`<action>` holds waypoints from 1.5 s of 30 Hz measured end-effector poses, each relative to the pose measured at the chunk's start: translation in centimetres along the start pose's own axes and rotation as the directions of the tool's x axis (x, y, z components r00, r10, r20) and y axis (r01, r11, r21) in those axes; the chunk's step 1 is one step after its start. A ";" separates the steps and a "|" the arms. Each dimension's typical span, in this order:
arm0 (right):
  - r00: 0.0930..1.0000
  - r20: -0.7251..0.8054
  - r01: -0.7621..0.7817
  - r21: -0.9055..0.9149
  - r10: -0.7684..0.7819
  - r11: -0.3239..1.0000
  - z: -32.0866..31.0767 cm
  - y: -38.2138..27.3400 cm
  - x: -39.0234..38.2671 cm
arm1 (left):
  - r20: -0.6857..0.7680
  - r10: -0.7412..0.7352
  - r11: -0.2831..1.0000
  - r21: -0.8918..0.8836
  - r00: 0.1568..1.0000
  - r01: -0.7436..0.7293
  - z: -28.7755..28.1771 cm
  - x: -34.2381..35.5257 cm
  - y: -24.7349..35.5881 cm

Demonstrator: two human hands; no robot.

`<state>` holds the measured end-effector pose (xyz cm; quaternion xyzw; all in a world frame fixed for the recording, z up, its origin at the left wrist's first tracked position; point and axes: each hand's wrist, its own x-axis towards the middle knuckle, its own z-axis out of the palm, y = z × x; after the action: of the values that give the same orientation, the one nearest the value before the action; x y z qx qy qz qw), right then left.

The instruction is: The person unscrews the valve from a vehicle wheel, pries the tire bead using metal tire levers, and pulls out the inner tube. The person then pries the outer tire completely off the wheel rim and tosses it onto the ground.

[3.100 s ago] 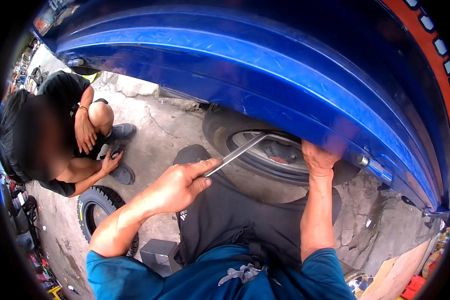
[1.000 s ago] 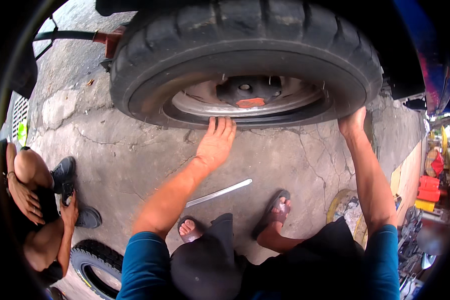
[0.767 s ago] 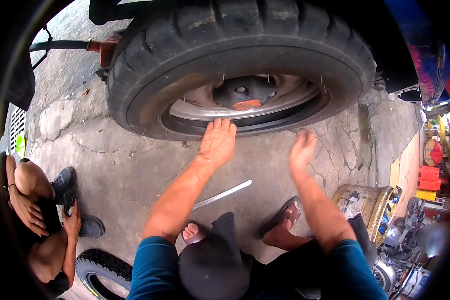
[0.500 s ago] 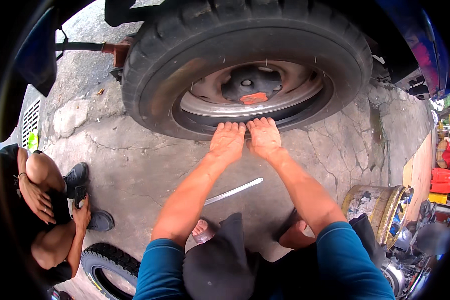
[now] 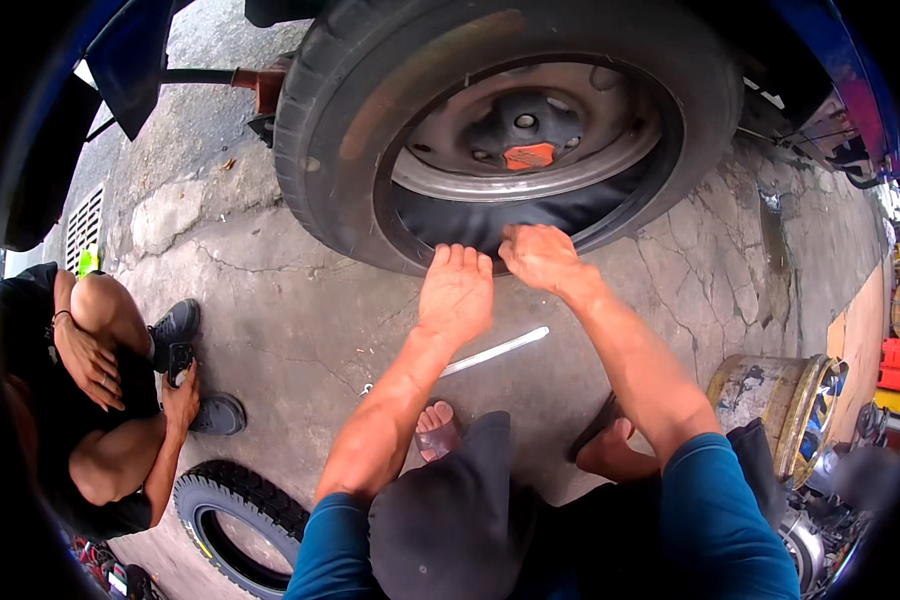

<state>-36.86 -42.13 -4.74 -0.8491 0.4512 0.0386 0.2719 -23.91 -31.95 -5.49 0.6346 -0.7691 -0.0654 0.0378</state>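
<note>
Both hands are at the lower inner edge of a black tire (image 5: 330, 130) mounted beneath the vehicle. My left hand (image 5: 455, 293) has its fingers bent over that edge. Just right of it, my right hand (image 5: 548, 258) is curled over the same edge, its fingertips partly hidden. Between the tire's edge and the steel rim (image 5: 470, 183) a wide gap shows black rubber (image 5: 570, 208), apparently an inner tube. The rim's dark hub carries an orange patch (image 5: 528, 157). A flat metal bar (image 5: 500, 345) lies on the concrete below my hands.
Another person (image 5: 105, 370) squats at the left, holding a dark device (image 5: 179, 360). A spare tire (image 5: 200, 500) lies nearby. A rusty wheel rim (image 5: 750, 400) and red containers (image 5: 897, 365) are at the right. A drain grate (image 5: 84, 225) sits at the far left.
The bar, earlier in my left hand, now lies down. My right hand moved from the tire's side to beside my left. The tire's lower edge has come outward, exposing more black rubber.
</note>
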 end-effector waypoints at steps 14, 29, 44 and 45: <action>0.857 0.450 0.487 -0.553 -0.250 0.675 2.1 0.3 7.4 | -0.025 -0.045 0.981 -0.189 0.999 0.040 1.5 1.4 0.3; 0.848 0.348 0.529 -0.515 -0.399 0.675 1.0 0.3 7.5 | 0.092 -0.104 0.945 -0.301 0.990 0.127 0.9 2.3 1.8; 0.836 -0.063 0.508 -0.288 -0.545 0.812 2.7 5.4 6.1 | 0.085 -0.101 0.952 -0.280 0.991 0.121 0.2 2.5 2.9; 0.791 -0.141 0.543 -0.287 -0.596 0.789 2.6 5.0 6.0 | 0.096 -0.098 0.957 -0.266 0.991 0.120 0.1 2.3 2.7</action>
<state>-36.82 -47.54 -10.96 -0.9702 0.1925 -0.0895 0.1172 -26.97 -33.66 -5.29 0.6618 -0.7176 -0.1979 0.0888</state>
